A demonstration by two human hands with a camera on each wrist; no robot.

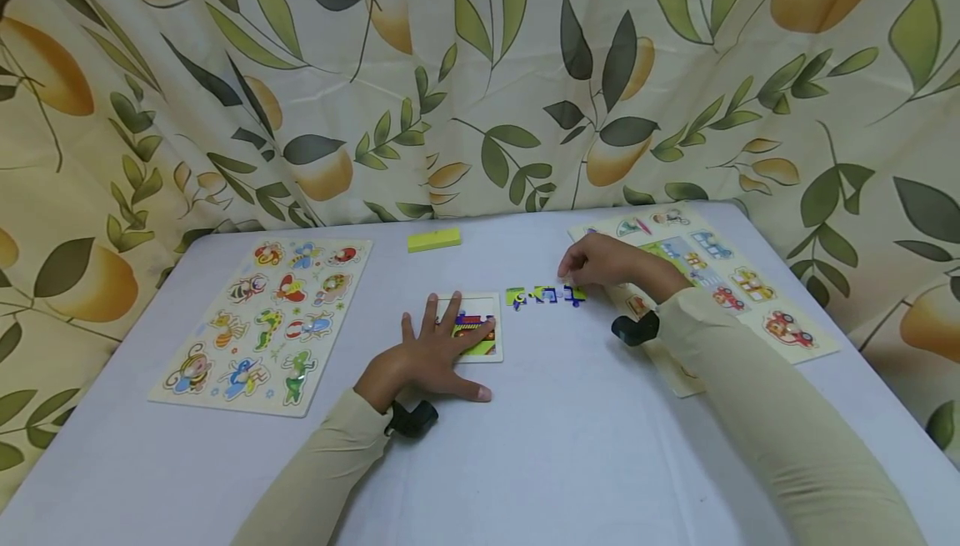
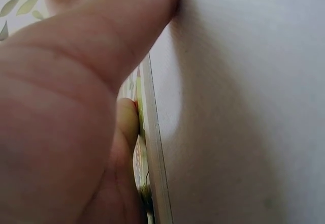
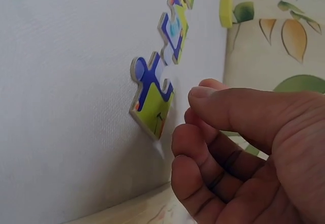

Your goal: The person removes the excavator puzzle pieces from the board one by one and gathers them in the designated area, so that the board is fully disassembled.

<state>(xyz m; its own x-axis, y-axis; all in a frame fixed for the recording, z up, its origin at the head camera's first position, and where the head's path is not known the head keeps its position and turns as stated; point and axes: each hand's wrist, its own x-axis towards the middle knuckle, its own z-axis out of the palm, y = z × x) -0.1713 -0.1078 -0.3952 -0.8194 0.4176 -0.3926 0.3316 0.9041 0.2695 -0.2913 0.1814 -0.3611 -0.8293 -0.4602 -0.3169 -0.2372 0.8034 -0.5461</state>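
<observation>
My left hand [image 1: 423,358] lies with fingers spread over a small white-framed puzzle [image 1: 480,350], its picture partly inserted and partly hidden beneath the fingers. The thumb reaches past the puzzle's near edge onto the cloth. In the left wrist view, a fingertip [image 2: 128,113] presses at the puzzle's face. Several loose jigsaw pieces [image 1: 546,295] in blue and green lie in a row to its right. My right hand [image 1: 600,262] hovers at the right end of that row, fingers loosely curled and holding nothing. The nearest piece [image 3: 152,102] lies just beyond its fingertips.
On the left lies a board of insect pictures [image 1: 270,321]. A vehicle picture board [image 1: 738,279] lies at the right, with another board [image 1: 678,371] partly under the right forearm. A yellow-green block [image 1: 434,239] sits near the back, before a leaf-patterned curtain [image 1: 480,112].
</observation>
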